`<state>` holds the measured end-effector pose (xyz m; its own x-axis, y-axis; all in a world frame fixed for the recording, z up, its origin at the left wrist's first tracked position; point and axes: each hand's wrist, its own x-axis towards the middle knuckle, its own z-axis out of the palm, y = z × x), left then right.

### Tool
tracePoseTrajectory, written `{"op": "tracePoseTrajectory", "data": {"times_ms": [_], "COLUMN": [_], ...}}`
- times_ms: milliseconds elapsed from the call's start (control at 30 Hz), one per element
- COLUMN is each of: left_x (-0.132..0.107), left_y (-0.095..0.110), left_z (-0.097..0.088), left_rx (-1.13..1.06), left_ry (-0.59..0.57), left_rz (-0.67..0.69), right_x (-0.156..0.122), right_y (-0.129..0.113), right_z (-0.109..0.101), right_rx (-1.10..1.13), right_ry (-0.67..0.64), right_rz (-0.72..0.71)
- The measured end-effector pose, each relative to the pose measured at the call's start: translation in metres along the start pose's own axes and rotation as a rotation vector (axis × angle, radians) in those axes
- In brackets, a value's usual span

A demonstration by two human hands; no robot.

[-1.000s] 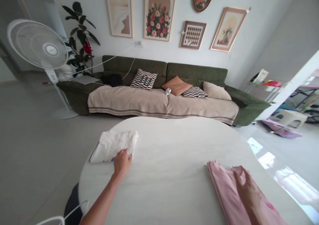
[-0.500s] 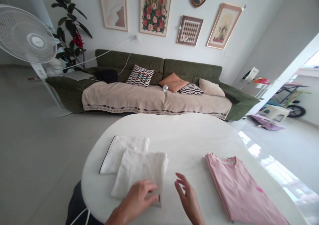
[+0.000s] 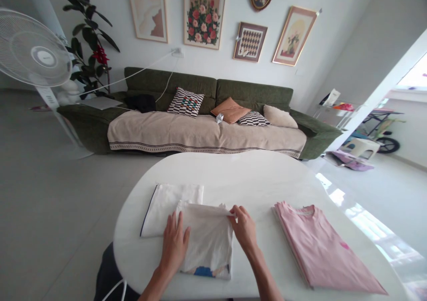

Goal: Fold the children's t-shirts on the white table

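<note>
A folded white shirt [image 3: 210, 241] lies on the white table in front of me, and a blue print shows along its near edge. My left hand [image 3: 174, 243] rests on the shirt's left side with its fingers stretched out. At the far right corner, my right hand [image 3: 244, 229] pinches the shirt's top edge, which is slightly lifted. Partly under the shirt, or right against it, is another folded white cloth [image 3: 167, 201] with a dark trim on its left side. To the right lies a folded pink T-shirt [image 3: 323, 252], apart from both hands.
The white table [image 3: 256, 172] has a rounded edge. Beyond it stands a green sofa [image 3: 253, 90] with a beige cover and several cushions. A white fan [image 3: 43, 57] is at the left. A white cable [image 3: 115, 288] hangs by the table's near left edge.
My left hand has moved up and flattened on the white shirt's left side. My right hand has gone from hovering beside the shirt to pinching its far right corner. The blue print now shows.
</note>
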<state>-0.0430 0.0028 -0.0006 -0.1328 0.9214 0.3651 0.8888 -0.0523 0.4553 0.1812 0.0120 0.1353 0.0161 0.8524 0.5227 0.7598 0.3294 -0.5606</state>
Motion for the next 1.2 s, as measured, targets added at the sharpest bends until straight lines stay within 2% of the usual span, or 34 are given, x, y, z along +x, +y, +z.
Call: {"op": "tracePoseTrajectory", "data": {"times_ms": [100, 167, 233, 333, 433, 500, 533, 567, 600, 667, 700, 767, 833, 900, 967, 1100, 1200], "left_x": [0.007, 0.011, 0.02, 0.051, 0.092, 0.11, 0.112, 0.109, 0.102, 0.081, 0.071, 0.057, 0.059, 0.073, 0.093, 0.124, 0.137], "left_y": [0.004, 0.006, 0.002, -0.015, -0.018, 0.005, 0.024, 0.047, 0.072, 0.121, 0.14, 0.162, 0.162, 0.149, 0.134, 0.119, 0.115], "left_z": [0.011, 0.016, 0.02, 0.02, 0.009, -0.007, -0.017, -0.029, -0.041, -0.063, -0.072, -0.086, -0.094, -0.1, -0.108, -0.134, -0.154], "left_rx": [0.171, 0.25, 0.29, 0.286, 0.225, 0.09, -0.028, -0.186, -0.384, -0.706, -0.782, -0.81, -0.742, -0.661, -0.624, -0.621, -0.534], "left_ry": [-0.108, -0.136, -0.113, -0.087, -0.086, -0.069, -0.061, -0.084, -0.141, -0.364, -0.449, -0.461, -0.427, -0.392, -0.342, -0.133, 0.028], "left_rz": [-0.12, -0.12, -0.094, -0.083, -0.23, -0.331, -0.316, -0.222, -0.058, 0.229, 0.316, 0.319, 0.244, 0.204, 0.221, 0.292, 0.34], "right_x": [0.018, 0.03, 0.042, 0.056, 0.064, 0.065, 0.065, 0.065, 0.064, 0.064, 0.064, 0.066, 0.068, 0.07, 0.072, 0.074, 0.077], "right_y": [0.005, 0.004, -0.002, -0.011, -0.014, -0.014, -0.013, -0.014, -0.015, -0.018, -0.02, -0.024, -0.025, -0.024, -0.022, -0.023, -0.029], "right_z": [-0.028, -0.052, -0.075, -0.105, -0.125, -0.133, -0.135, -0.135, -0.135, -0.132, -0.132, -0.133, -0.141, -0.152, -0.163, -0.177, -0.181], "right_rx": [0.014, 0.036, 0.045, -0.004, -0.047, -0.059, -0.068, -0.081, -0.094, -0.105, -0.105, -0.113, -0.147, -0.181, -0.194, -0.134, 0.036], "right_ry": [0.101, 0.229, 0.333, 0.351, 0.399, 0.432, 0.431, 0.419, 0.403, 0.373, 0.372, 0.382, 0.389, 0.378, 0.373, 0.358, 0.325], "right_rz": [0.01, -0.009, -0.052, -0.115, -0.126, -0.107, -0.098, -0.091, -0.087, -0.088, -0.087, -0.084, -0.084, -0.102, -0.117, -0.108, -0.071]}}
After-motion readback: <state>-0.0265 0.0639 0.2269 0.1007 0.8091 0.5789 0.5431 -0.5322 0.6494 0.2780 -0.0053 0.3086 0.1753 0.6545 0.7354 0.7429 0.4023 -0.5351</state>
